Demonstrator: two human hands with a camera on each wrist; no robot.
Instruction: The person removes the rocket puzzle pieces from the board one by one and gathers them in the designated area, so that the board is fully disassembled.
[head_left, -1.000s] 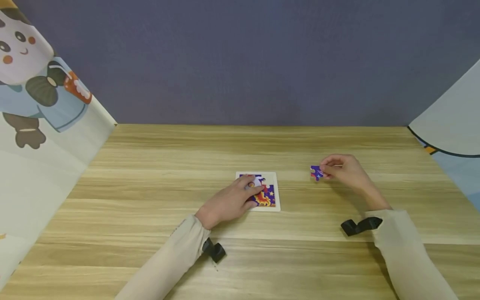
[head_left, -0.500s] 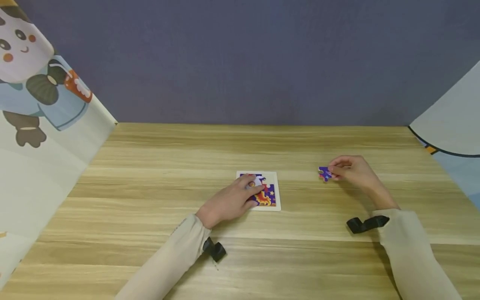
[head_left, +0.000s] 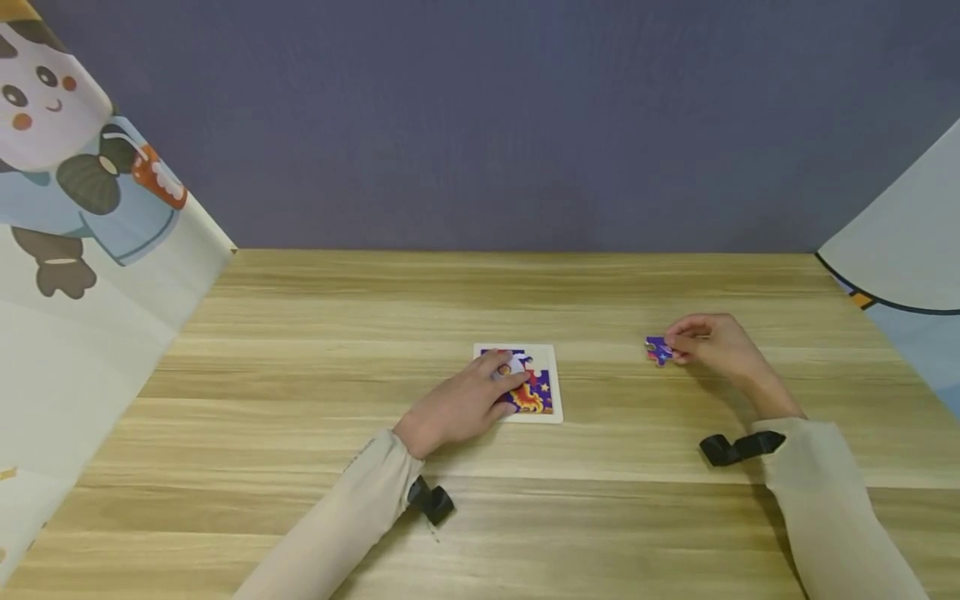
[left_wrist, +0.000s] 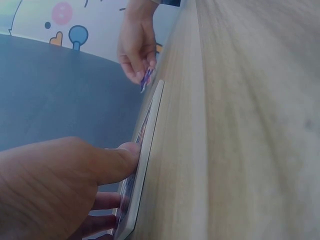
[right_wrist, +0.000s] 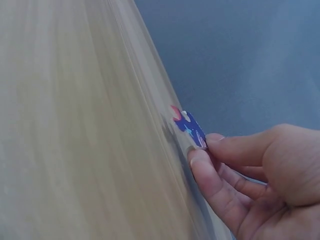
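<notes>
A small framed jigsaw puzzle (head_left: 556, 383) with a white border lies flat on the table, with a gap at its upper right corner. Across its left part rests my left hand (head_left: 461, 404), fingers spread and hiding some of the picture. In the left wrist view the thumb (left_wrist: 117, 162) lies on the puzzle's face near the edge. To the right, my right hand (head_left: 716, 350) pinches a purple puzzle piece (head_left: 659, 350) between thumb and fingers. The right wrist view shows the piece (right_wrist: 190, 129) tilted, just above the tabletop, with red and light blue marks.
The wooden table (head_left: 360, 317) meets a dark blue-grey wall (head_left: 510, 125) at its back edge. A panel with a cartoon figure (head_left: 90, 167) stands along the left, and a pale panel (head_left: 907, 225) along the right. Black straps (head_left: 738, 448) hang at both wrists.
My right hand has moved rightward with the puzzle piece, away from the framed puzzle, slowing lately. The left hand has stayed in place on the puzzle.
</notes>
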